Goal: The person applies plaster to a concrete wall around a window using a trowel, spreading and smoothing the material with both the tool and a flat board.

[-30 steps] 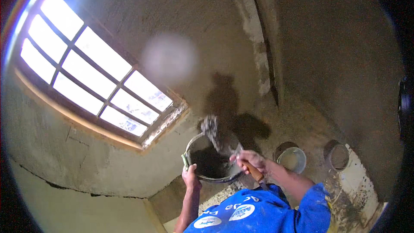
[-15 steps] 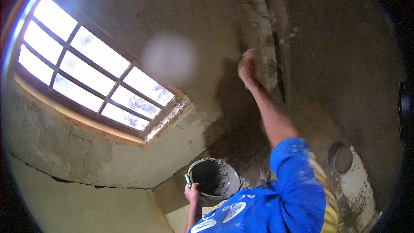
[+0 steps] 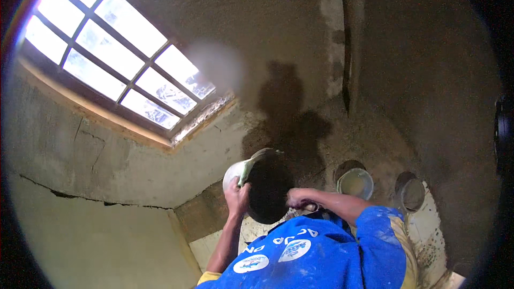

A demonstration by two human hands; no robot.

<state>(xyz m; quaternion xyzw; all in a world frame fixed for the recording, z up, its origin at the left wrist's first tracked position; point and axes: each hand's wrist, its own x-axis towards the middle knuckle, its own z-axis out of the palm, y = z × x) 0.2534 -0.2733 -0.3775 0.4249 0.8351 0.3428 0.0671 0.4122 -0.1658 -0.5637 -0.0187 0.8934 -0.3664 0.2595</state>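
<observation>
A bucket (image 3: pixel 233 175) with a pale outer wall is tilted in front of my body, its inside very dark. My left hand (image 3: pixel 237 198) is closed on its left side, at a pale green strip (image 3: pixel 247 170) that looks like the handle grip. At the bucket's right edge is my right hand (image 3: pixel 297 197), lowered beside or partly inside the opening. Its fingers are lost in the dark, so I cannot make out whether they hold anything.
A barred window (image 3: pixel 123 53) lets in bright light at the upper left. Behind the bucket rises a rough plastered wall (image 3: pixel 246 16) with a vertical groove (image 3: pixel 345 48). Two round containers, one with pale contents (image 3: pixel 355 184) and a darker one (image 3: pixel 413 194), stand to the right.
My right hand has come down from the wall to the bucket. My left hand has raised and tilted the bucket. The container with pale contents has come into view.
</observation>
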